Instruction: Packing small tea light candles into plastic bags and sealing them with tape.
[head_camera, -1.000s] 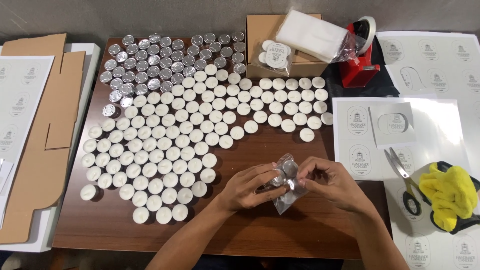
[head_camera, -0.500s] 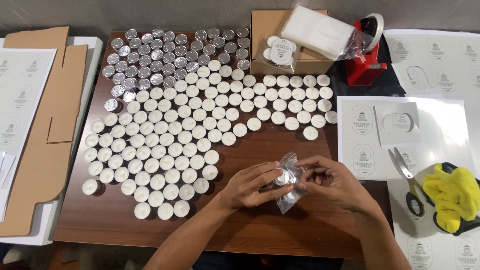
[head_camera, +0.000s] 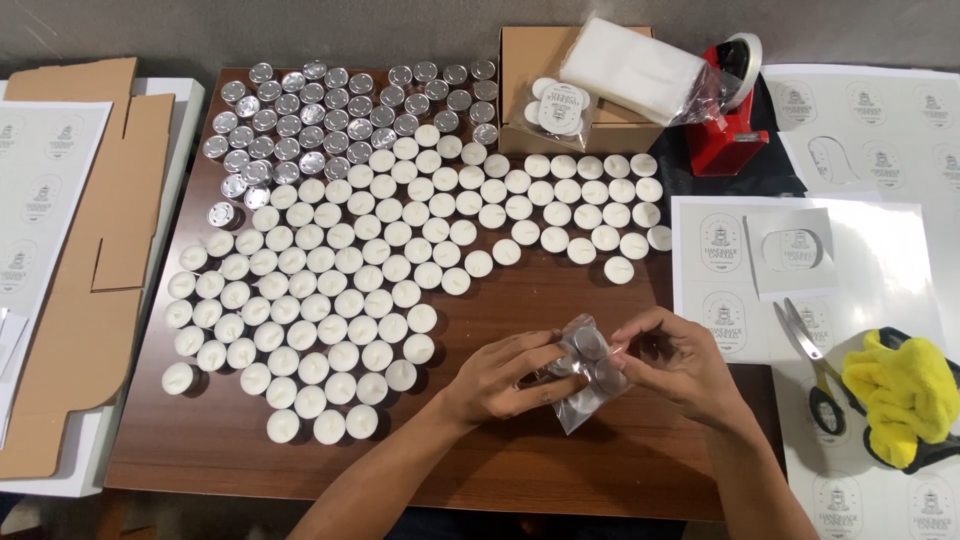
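Over the brown table (head_camera: 300, 455), left hand (head_camera: 497, 378) and right hand (head_camera: 678, 365) each clasp a crinkly clear bag (head_camera: 583, 372) of silver-cupped tealights.

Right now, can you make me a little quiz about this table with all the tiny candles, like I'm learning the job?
1. What do both hands hold at the near edge of the wooden table?
2. True or false: the scissors lie to the left of the candles.
3. Which stands nearest the red tape dispenser? A the yellow cloth, B the cardboard box, C the flat cardboard sheet.

Key
1. A small clear bag with silver-cupped tealights inside, gripped by the left hand and the right hand.
2. False: they lie to the right, on the label sheets.
3. B.
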